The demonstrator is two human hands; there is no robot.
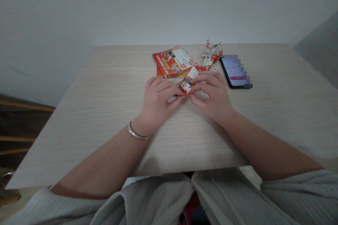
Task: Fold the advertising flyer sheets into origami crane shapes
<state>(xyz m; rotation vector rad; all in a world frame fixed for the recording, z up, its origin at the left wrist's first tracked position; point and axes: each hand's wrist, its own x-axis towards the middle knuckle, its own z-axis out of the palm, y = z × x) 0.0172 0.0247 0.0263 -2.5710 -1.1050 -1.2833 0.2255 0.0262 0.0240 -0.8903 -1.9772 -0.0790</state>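
Observation:
Over the middle of the table, a folded piece of red printed paper (186, 85) with a white patch is pinched from both sides. My left hand (161, 95), with a silver bangle on its wrist, is closed on the paper's left end. From the right, my right hand (211, 89) grips it with thumb and fingertips. Parts of the paper are hidden behind the fingers. Just beyond it lies a stack of red printed paper sheets (173, 60). To the right of the stack sits a crumpled, folded red and white paper piece (212, 54).
A phone (235, 72) with its screen lit lies right of my right hand, partly blurred out. The wooden table (105, 88) meets a plain wall (169, 7) at its far edge. Wooden slats (21, 139) show below the table on the left.

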